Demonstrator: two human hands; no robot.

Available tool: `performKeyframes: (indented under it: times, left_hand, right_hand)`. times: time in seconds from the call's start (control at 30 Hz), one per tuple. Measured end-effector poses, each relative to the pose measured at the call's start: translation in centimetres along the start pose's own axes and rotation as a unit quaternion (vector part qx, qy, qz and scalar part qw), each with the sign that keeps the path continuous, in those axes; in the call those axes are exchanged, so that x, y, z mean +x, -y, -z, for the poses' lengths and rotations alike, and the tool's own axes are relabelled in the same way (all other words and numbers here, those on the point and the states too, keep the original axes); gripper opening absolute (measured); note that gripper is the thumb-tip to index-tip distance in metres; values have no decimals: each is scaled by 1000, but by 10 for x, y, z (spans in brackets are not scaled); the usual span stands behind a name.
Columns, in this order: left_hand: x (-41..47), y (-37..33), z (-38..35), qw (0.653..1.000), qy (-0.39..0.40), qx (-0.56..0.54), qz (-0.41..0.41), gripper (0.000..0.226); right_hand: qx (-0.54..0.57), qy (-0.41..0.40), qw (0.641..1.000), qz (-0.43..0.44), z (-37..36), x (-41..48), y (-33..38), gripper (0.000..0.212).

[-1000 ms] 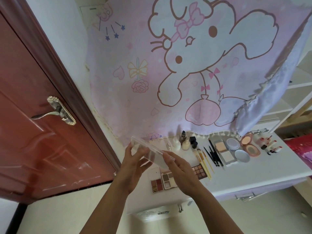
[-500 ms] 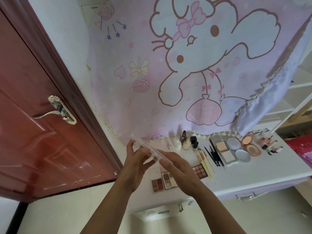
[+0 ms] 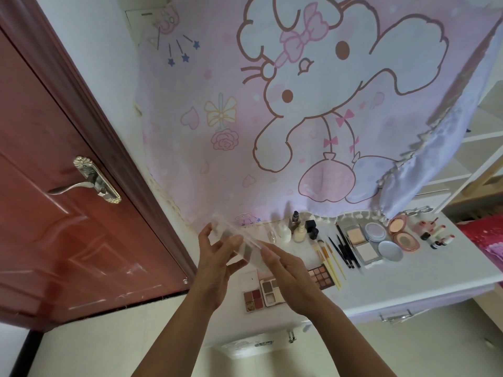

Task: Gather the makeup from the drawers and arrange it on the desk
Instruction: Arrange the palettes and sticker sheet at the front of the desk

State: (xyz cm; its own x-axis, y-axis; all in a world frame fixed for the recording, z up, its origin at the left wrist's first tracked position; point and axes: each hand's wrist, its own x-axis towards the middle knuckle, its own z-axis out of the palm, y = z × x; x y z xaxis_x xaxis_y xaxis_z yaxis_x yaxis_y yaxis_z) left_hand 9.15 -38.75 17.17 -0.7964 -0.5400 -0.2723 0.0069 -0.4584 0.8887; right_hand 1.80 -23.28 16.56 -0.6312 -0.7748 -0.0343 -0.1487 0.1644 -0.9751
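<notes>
Both hands hold a clear plastic case (image 3: 246,244) tilted above the left end of the white desk (image 3: 394,284). My left hand (image 3: 217,257) grips its left side, thumb in front. My right hand (image 3: 285,263) pinches its right edge. Below them lie small eyeshadow palettes (image 3: 261,293) and a larger brown palette (image 3: 321,276). Farther right sit brushes (image 3: 330,261), black pencils (image 3: 344,250), bottles (image 3: 299,229), powder compacts (image 3: 364,243), round compacts (image 3: 400,235) and lipsticks (image 3: 435,235).
A pink cartoon curtain (image 3: 299,118) hangs behind the desk. A red door (image 3: 54,227) with a metal handle (image 3: 92,180) stands at the left. Drawer handles (image 3: 394,315) show under the desk's front edge. White shelving (image 3: 476,164) is at the right.
The hands have turned the clear case slightly and brought it a little lower and nearer; my left thumb now lies across its front. The makeup on the desk has not moved.
</notes>
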Motion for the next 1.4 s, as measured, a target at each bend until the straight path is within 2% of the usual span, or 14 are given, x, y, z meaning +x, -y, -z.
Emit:
performKeyframes:
  times: [0.13, 0.27, 0.3, 0.4, 0.53, 0.6, 0.7, 0.77, 0.9, 1.03, 1.1, 1.2, 1.3, 1.4]
  left_hand:
    - [5, -7, 7, 999, -39, -8, -13, 44]
    - [6, -16, 10, 997, -57, -13, -44, 58]
    - [5, -17, 11, 997, -55, -12, -52, 56]
    - [2, -18, 13, 997, -16, 8, -79, 38]
    - [-1, -17, 13, 992, 39, 47, -110, 55]
    - [-1, -17, 11, 991, 48, 48, -112, 44]
    - [-1, -16, 9, 990, 48, 77, -107, 32]
    - [-3, -16, 7, 984, 59, 132, -108, 32]
    - [-3, -15, 2, 970, 60, 205, -113, 34]
    - [3, -11, 11, 941, 69, 328, -46, 42]
    - [1, -8, 17, 931, 102, 350, -9, 33]
    - [-4, -5, 16, 929, 49, 361, -70, 23]
    - [2, -5, 17, 889, 1, 420, -181, 30]
    - [7, -5, 19, 856, 24, 465, -225, 35]
  right_hand:
    - [144, -50, 985, -81, 8, 6, -1, 64]
    - [184, -106, 974, -82, 10, 6, -9, 35]
    - [176, -112, 975, -78, 11, 6, -13, 29]
    - [121, -84, 987, -67, 13, 8, -21, 40]
    - [102, -74, 990, -56, 18, 10, -18, 43]
    - [64, -82, 993, -47, 18, 12, -17, 43]
    - [10, -129, 992, -13, 16, 13, -10, 56]
    - [51, -131, 990, 7, 17, 14, -6, 51]
    - [109, -177, 978, 16, 20, 16, 2, 12]
    - [213, -240, 947, -3, 23, 18, -1, 18]
    - [257, -239, 936, -21, 28, 19, -6, 19]
    - [322, -231, 917, -55, 36, 19, -8, 32]
    - [170, -164, 970, -54, 44, 16, -16, 67]
    - [19, -59, 996, -64, 50, 12, -24, 71]
